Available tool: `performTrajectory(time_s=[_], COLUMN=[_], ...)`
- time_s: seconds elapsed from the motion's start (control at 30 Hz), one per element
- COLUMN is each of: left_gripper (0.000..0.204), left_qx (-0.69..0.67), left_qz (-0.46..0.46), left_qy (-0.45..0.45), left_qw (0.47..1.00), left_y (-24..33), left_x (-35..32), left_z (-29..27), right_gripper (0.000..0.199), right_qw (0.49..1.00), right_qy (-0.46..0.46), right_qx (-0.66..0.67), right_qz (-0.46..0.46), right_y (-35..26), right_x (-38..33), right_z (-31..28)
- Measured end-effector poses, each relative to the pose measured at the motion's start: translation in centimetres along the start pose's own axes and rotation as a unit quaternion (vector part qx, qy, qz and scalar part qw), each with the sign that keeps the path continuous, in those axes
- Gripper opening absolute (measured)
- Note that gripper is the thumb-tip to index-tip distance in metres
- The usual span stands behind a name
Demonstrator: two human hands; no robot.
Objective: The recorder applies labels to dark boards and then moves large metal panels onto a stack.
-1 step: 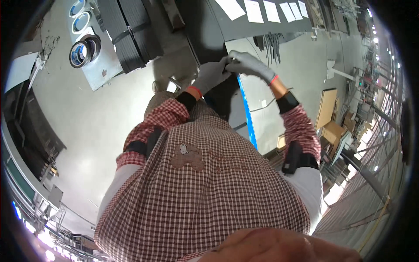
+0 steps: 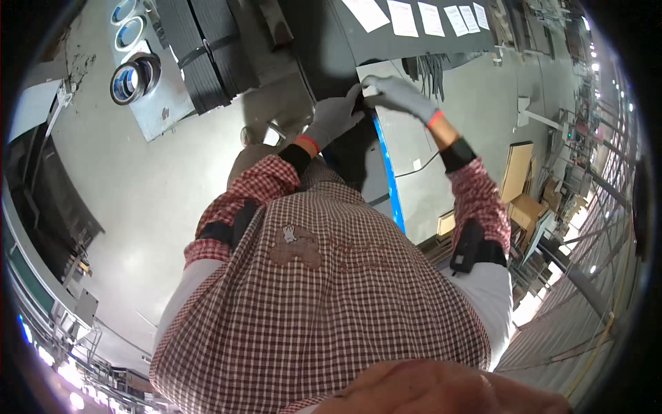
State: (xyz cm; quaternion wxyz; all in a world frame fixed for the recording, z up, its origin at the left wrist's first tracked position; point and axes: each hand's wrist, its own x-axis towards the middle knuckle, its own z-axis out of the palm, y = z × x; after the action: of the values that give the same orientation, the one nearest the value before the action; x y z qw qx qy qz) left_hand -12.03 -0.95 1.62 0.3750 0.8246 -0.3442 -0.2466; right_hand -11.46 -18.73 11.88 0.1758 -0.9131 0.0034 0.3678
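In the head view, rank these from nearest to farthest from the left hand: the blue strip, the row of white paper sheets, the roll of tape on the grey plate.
From the left hand:
1. Blue strip, just to its right and below, along the grey panel's edge.
2. Row of white paper sheets, up at the top, right of the hand.
3. Roll of tape, far to the left on the grey plate.

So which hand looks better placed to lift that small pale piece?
Probably the right hand: its gloved fingers already pinch the small pale piece, while the left hand sits just below, only steadying.

Red-checked apron (image 2: pixel 331 303), grey gloves (image 2: pixel 403 93)
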Motion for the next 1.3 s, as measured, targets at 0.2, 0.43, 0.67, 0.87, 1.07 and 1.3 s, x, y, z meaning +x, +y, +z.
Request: performTrajectory(time_s=[0.2, 0.43, 0.67, 0.87, 1.07, 1.3], left_gripper=[0.053, 0.045, 0.094, 0.08, 0.083, 0.099], left_qx=[0.071, -0.068, -0.131, -0.185, -0.229, -0.302], left_qz=[0.046, 0.092, -0.264, -0.159, -0.074, -0.212], left_qy=[-0.006, 0.093, 0.066, -0.007, -0.328, -0.019], left_qw=[0.996, 0.989, 0.953, 0.97, 0.914, 0.929], left_y=[0.9, -1.2, -1.6, 0.8, -0.4, -0.5], left_x=[-0.4, 2.0, -3.9, -9.4, -8.4, -7.6], left_z=[0.2, 0.0, 4.0, 4.3, 4.5, 3.0], right_gripper=[0.021, 0.018, 0.019, 0.019, 0.02, 0.018], right_qw=[0.929, 0.984, 0.991, 0.976, 0.984, 0.98], right_qy=[-0.044, 0.147, 0.109, -0.146, 0.011, 0.035], right_qx=[-0.361, -0.101, -0.078, -0.155, -0.171, -0.191], right_qz=[-0.065, 0.017, -0.019, 0.047, 0.048, 0.041], right_y=[7.7, 10.2, 5.1, 5.3, 4.2, 4.8], right_x=[5.9, 3.0, 0.4, -3.1, -2.9, -3.7], right_z=[4.6, 7.5, 9.0, 12.3, 12.5, 13.8])
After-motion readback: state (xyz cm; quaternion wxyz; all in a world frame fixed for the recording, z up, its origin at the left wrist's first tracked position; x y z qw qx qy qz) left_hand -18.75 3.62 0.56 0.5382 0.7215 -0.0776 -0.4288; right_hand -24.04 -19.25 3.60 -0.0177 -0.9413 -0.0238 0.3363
